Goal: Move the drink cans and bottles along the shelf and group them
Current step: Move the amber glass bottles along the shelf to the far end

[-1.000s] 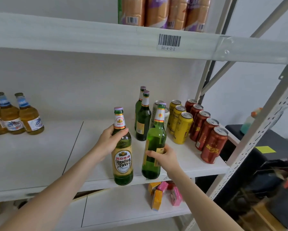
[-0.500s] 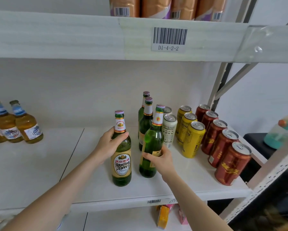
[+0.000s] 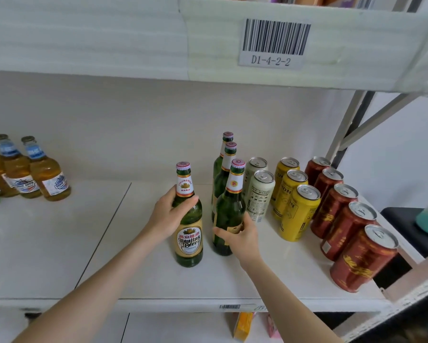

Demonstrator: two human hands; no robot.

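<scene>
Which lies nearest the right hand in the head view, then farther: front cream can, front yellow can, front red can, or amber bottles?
From the right hand:
1. front cream can, just right of it.
2. front yellow can, farther right.
3. front red can, shelf's right end.
4. amber bottles, far left.

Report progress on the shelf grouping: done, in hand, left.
Done: red cans, yellow cans and pale cans stand in separate rows on the right. In hand: left hand grips the Yanjing beer bottle, the right hand a second green bottle, before two rear green bottles. Left: probably lining those up; amber bottles stand apart, far left.
</scene>
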